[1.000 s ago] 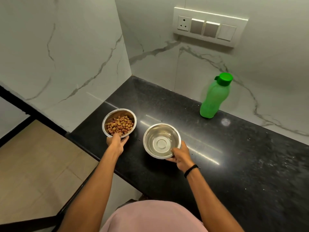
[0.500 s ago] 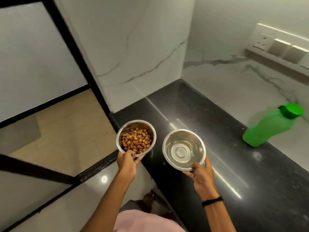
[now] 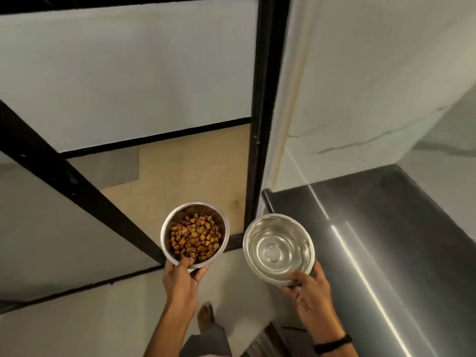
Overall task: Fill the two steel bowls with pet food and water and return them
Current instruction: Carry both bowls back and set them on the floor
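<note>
My left hand (image 3: 181, 280) grips the near rim of a steel bowl (image 3: 167, 228) that holds brown pet food kibble (image 3: 195, 238). My right hand (image 3: 310, 295) grips the near rim of a second steel bowl (image 3: 279, 247) with clear water in it. Both bowls are held level in the air, side by side, over the floor and to the left of the black counter (image 3: 386, 240). The thumb of each hand lies over its bowl's rim.
A black door frame (image 3: 266, 112) stands upright just beyond the bowls, with a beige tiled floor (image 3: 185, 173) past it. A slanted black frame bar (image 3: 67, 176) crosses the left. A marble wall (image 3: 360, 86) rises behind the counter. My bare foot (image 3: 206, 316) is below.
Both bowls have been lifted off the counter and carried left, away from it. My view has swung left toward the doorway, and the green bottle has left the view.
</note>
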